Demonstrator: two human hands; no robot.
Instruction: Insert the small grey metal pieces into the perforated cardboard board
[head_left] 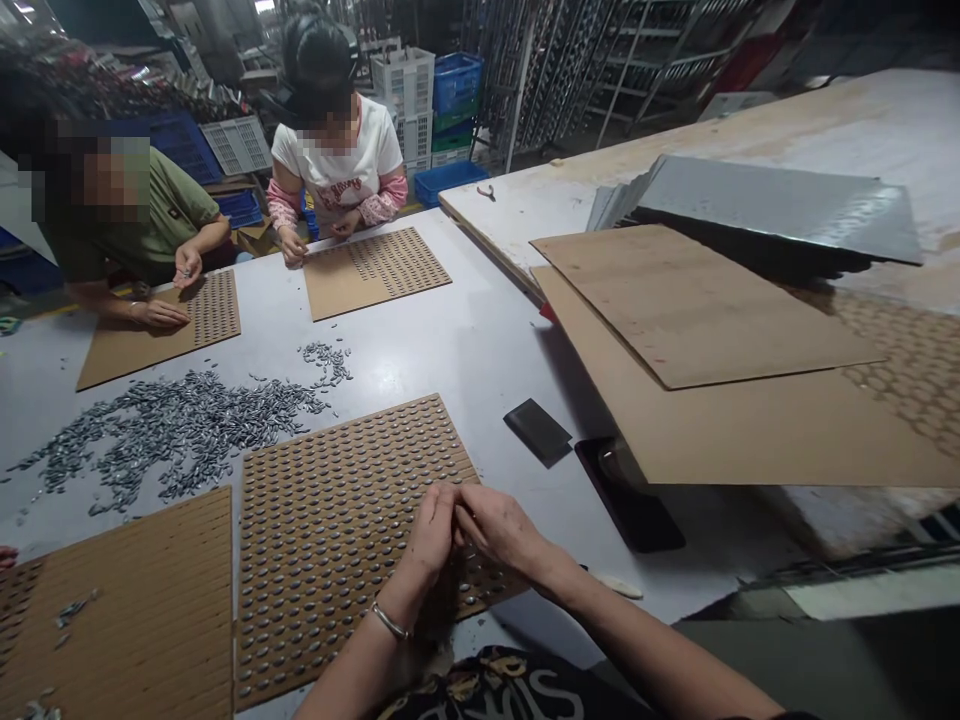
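Observation:
My left hand [427, 545] and my right hand [499, 528] meet fingertip to fingertip above the near right corner of a brown perforated board [330, 500]. Small grey metal pieces fill most of its slots. Both hands are closed in a pinch; what they pinch is too small to make out. A silver bracelet sits on my left wrist. A loose heap of the same grey metal pieces [172, 425] lies on the grey table beyond the board.
A second slotted board [135, 610] lies to the left. Two other people sit at the far side with their own boards [375, 270] [161, 330]. Flat cardboard sheets [697, 310] and a grey panel [780, 205] are stacked at right. A dark flat pad [538, 430] lies nearby.

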